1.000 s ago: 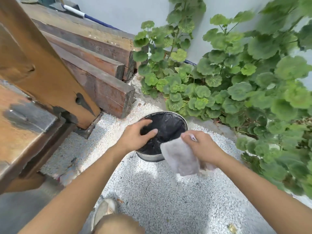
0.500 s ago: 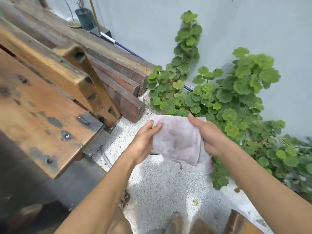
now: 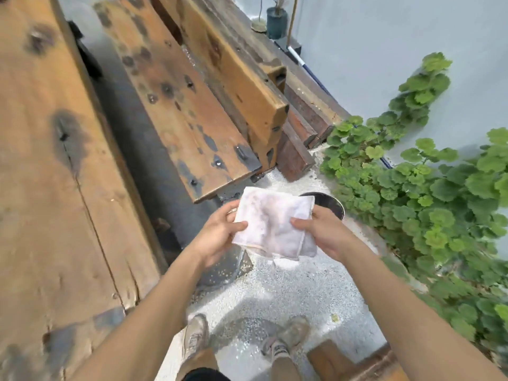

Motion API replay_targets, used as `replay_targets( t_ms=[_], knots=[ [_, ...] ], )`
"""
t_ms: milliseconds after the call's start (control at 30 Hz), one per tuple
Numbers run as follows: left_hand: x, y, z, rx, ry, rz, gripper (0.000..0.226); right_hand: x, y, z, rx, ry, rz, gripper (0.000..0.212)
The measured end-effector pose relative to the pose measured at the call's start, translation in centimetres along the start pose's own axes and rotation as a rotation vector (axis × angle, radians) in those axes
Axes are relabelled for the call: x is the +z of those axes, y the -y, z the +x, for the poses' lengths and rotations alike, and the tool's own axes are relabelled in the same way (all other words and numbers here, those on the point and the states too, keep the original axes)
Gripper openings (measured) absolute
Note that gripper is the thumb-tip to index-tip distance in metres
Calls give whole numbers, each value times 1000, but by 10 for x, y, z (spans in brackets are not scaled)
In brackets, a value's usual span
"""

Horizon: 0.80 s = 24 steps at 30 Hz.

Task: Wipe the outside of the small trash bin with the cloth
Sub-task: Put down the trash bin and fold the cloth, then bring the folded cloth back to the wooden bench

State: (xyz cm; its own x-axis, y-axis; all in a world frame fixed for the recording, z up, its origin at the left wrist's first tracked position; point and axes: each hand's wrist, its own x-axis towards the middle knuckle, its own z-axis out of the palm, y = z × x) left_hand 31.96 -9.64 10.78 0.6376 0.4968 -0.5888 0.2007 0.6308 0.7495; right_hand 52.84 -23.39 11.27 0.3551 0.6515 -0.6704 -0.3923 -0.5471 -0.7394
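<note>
Gripping a square, stained cloth (image 3: 275,224) two-handed, round, seemingly metal bin (image 3: 331,204) behind

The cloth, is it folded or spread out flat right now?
Folded. The cloth shows layered edges at its lower corner, pinched by the left hand and right hand above the trash bin.
</note>
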Motion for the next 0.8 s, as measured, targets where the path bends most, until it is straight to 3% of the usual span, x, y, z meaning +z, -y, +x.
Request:
replay_targets(
  t_ms=[100, 233, 433, 533, 600, 800],
  knots=[
    [-73, 15, -46, 46, -151, 9, 53, 82, -18, 5, 10, 96, -123, 22],
    [-181, 45, -101, 35, -380, 26, 58, 205, -54, 15, 40, 203, -351, 34],
    [-314, 99, -169, -72, -538, 56, 44, 359, -113, 14, -62, 96, -686, 29],
    [-339, 129, -187, -123, -609, 53, 44, 397, -140, 10, -105, 45, -836, 23],
    [-346, 141, -190, -160, -626, 84, 44, 410, -154, 9, -99, 7, -916, 32],
    [-355, 155, -187, -153, -602, 165, 43, 418, -172, 8, -98, -100, -900, 46]
  ],
)
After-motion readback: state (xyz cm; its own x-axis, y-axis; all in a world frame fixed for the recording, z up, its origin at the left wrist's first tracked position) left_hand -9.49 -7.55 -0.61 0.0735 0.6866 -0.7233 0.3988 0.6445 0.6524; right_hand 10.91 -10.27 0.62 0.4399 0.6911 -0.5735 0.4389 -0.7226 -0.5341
